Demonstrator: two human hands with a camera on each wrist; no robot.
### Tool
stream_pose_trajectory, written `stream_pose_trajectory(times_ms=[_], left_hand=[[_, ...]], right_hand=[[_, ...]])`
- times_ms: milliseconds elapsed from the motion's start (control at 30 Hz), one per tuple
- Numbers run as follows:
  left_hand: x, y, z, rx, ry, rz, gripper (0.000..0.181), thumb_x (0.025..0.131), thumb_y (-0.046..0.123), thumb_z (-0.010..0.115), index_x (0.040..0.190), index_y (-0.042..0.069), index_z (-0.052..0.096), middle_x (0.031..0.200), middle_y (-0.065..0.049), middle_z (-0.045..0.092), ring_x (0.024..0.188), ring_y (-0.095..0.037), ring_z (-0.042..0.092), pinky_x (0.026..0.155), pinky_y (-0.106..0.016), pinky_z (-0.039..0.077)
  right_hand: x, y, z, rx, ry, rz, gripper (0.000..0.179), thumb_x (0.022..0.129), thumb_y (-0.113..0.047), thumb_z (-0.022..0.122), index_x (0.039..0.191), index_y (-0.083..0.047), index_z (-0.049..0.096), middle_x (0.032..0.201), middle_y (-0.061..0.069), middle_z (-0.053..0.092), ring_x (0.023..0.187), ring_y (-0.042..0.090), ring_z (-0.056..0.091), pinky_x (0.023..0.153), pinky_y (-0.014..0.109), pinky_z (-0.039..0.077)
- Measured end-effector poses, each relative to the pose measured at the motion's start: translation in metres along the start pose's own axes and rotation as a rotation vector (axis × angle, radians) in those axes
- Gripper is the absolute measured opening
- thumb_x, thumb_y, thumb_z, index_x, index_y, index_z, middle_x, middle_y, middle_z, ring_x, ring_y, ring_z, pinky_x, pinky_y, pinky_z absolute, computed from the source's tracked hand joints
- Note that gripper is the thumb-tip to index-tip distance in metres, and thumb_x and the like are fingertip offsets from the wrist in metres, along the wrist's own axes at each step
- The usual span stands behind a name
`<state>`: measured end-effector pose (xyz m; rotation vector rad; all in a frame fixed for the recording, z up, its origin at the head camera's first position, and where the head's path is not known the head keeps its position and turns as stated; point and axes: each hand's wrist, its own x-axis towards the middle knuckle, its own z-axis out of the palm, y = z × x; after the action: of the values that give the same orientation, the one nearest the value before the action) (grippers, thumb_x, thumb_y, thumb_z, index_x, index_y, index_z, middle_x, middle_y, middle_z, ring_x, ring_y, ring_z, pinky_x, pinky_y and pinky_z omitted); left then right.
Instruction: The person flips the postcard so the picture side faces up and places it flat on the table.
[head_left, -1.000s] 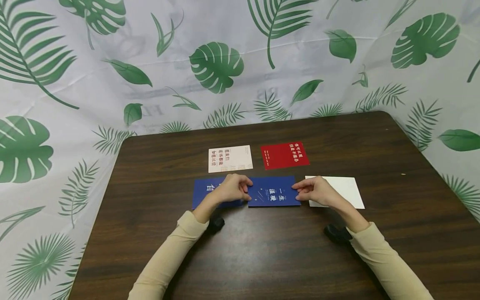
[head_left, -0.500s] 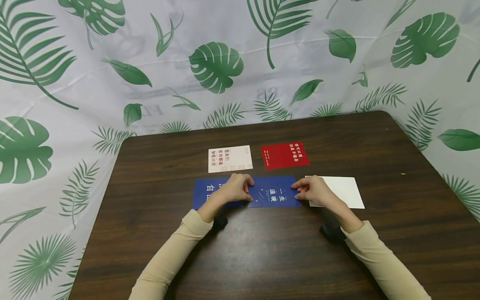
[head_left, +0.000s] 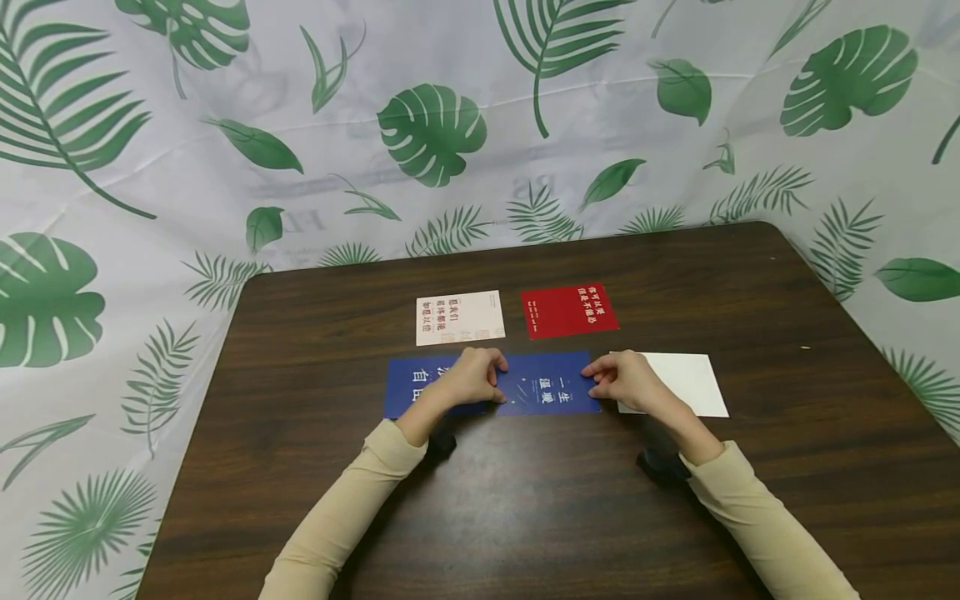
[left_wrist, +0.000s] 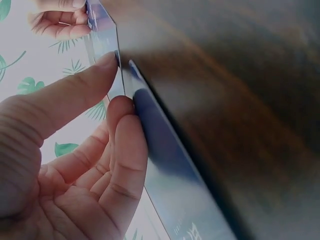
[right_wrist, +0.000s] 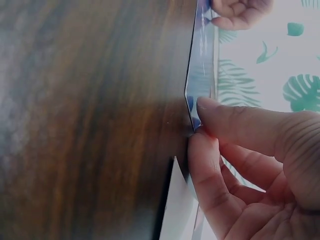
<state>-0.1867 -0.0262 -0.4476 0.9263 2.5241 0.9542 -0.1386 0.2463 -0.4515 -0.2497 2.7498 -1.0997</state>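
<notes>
A blue card (head_left: 546,384) with white characters lies in the middle of the wooden table, its right edge by a white card (head_left: 678,382). My left hand (head_left: 468,379) holds its left end between thumb and fingers, while its right end is held the same way by my right hand (head_left: 626,381). Another blue card (head_left: 416,392) sits directly to the left, partly covered by my left hand. In the right wrist view, the thumb and index finger (right_wrist: 205,160) meet at the corner of the held card (right_wrist: 200,70).
Behind the row lie a cream card (head_left: 459,318) with printed characters and a red card (head_left: 570,311). All rest on a dark wooden table (head_left: 525,500). A white cloth (head_left: 315,200) with green leaf prints hangs past the far edge.
My left hand has shifted slightly to the right, and the held card's left end moved with it. Over the last half second, both hands and all cards stay nearly still.
</notes>
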Motion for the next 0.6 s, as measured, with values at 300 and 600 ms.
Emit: stream_pose_trajectory(times_ms=[300, 600], left_hand=[[0.0, 0.001, -0.002, -0.045, -0.017, 0.001, 0.038, 0.064, 0.007, 0.084, 0.095, -0.005, 0.064, 0.063, -0.002, 0.06, 0.055, -0.004, 0.05, 0.064, -0.02, 0.045], [0.012, 0.003, 0.001, -0.143, -0.019, 0.118, 0.029, 0.071, 0.017, 0.081, 0.091, 0.001, 0.067, 0.062, 0.004, 0.057, 0.055, -0.005, 0.053, 0.062, -0.021, 0.046]], right_hand=[[-0.005, 0.009, -0.007, 0.063, -0.047, -0.072, 0.031, 0.072, -0.004, 0.079, 0.098, 0.007, 0.068, 0.077, 0.005, 0.065, 0.066, 0.015, 0.057, 0.06, 0.022, 0.048], [-0.016, 0.013, -0.025, 0.183, -0.012, -0.088, 0.035, 0.075, -0.006, 0.077, 0.106, 0.006, 0.065, 0.085, 0.009, 0.066, 0.073, 0.018, 0.058, 0.063, 0.022, 0.05]])
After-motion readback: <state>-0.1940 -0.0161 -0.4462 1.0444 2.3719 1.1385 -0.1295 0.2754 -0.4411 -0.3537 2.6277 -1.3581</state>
